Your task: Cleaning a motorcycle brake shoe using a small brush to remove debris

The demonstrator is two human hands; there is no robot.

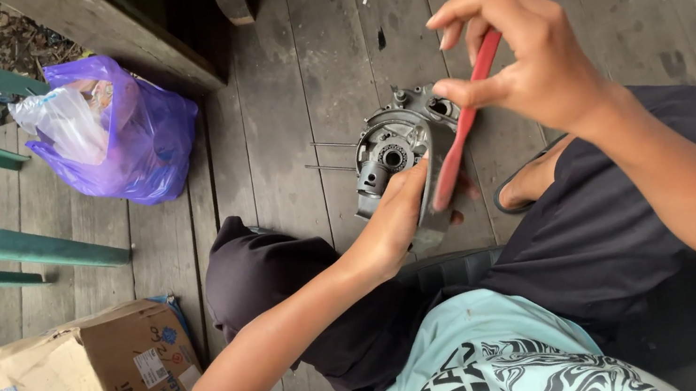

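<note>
Left hand [395, 216] is gripping one grey engine casing [398, 153], right hand [513, 52] is pinching one red-handled brush [464, 122] against it; two thin rods [331, 155] are lying on the floorboards [278, 122]

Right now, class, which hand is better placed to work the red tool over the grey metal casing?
The right hand: it already pinches the red tool, tip down at the casing. The left hand is occupied holding the casing's lower edge.

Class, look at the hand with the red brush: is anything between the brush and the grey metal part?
Nothing visible. The right hand holds the red brush directly over the metal part, which the left hand grips from below.
</note>
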